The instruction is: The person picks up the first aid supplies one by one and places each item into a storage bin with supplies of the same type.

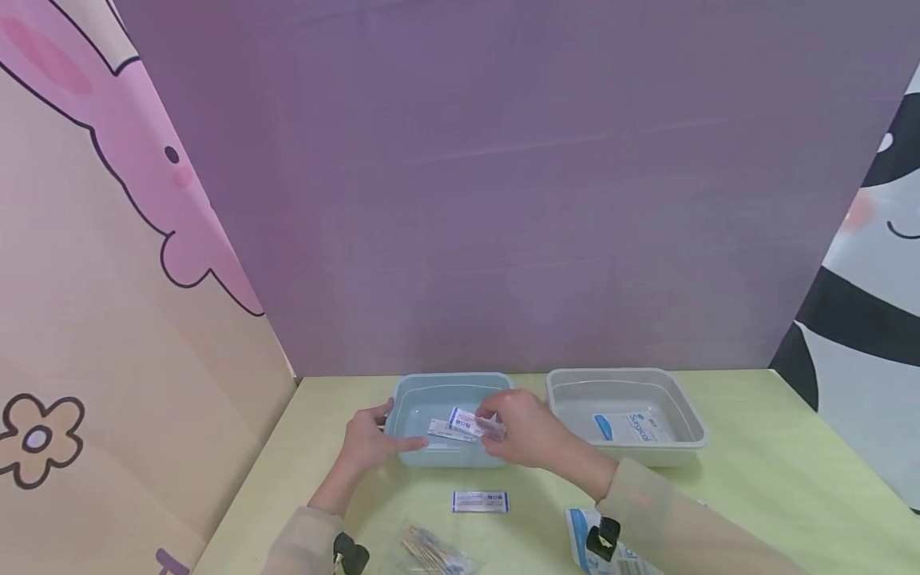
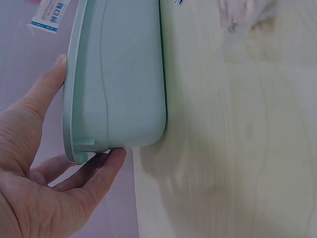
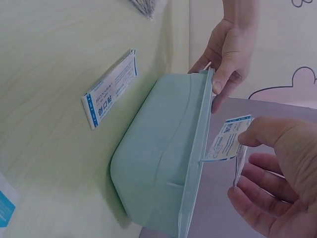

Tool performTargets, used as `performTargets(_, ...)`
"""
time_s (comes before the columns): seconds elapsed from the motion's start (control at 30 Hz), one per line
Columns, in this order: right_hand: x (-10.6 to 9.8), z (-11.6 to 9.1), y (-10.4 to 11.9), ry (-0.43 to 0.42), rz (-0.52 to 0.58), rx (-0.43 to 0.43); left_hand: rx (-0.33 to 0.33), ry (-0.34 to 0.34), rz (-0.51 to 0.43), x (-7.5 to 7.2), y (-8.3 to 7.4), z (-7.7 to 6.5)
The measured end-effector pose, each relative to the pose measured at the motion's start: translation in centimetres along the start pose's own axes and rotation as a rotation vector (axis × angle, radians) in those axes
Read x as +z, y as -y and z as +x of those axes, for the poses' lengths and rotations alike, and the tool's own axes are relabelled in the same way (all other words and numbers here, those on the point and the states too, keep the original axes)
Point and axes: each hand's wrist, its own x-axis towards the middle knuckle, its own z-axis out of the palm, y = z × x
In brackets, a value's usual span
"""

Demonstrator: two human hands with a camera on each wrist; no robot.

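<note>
On the table stands a light blue-green plastic bin (image 1: 456,457). My left hand (image 1: 375,439) grips its left end, thumb on the front rim and fingers against the end wall (image 2: 89,148). Over the bin, my right hand (image 1: 528,430) pinches wrapped adhesive bandages (image 3: 229,139) between thumb and fingers; white wrappers with blue print show. Another wrapped strip (image 1: 447,431) appears just left of these, over the bin's inside. The bin's front wall hides its floor in both wrist views. One more wrapped bandage (image 1: 480,501) lies flat on the table before the bin.
Right of the blue-green bin is a grey-white bin (image 1: 625,455) holding a packet printed "Surgical" (image 1: 636,427). A clear bag of cotton swabs (image 1: 434,551) lies at the front edge. Beneath my right forearm lies a blue and white packet (image 1: 580,531).
</note>
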Motion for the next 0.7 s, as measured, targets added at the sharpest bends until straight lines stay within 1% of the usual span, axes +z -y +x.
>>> performTargets(0.3, -0.1, 0.2, -0.1, -0.043, -0.041, -0.010, -0.014, -0.002, 0.003, 0.1, -0.1, 0.2)
performTargets(0.7, 0.1, 1.2, -0.1, -0.051, -0.065, -0.001, -0.007, 0.004, 0.007, 0.2, 0.0, 0.3)
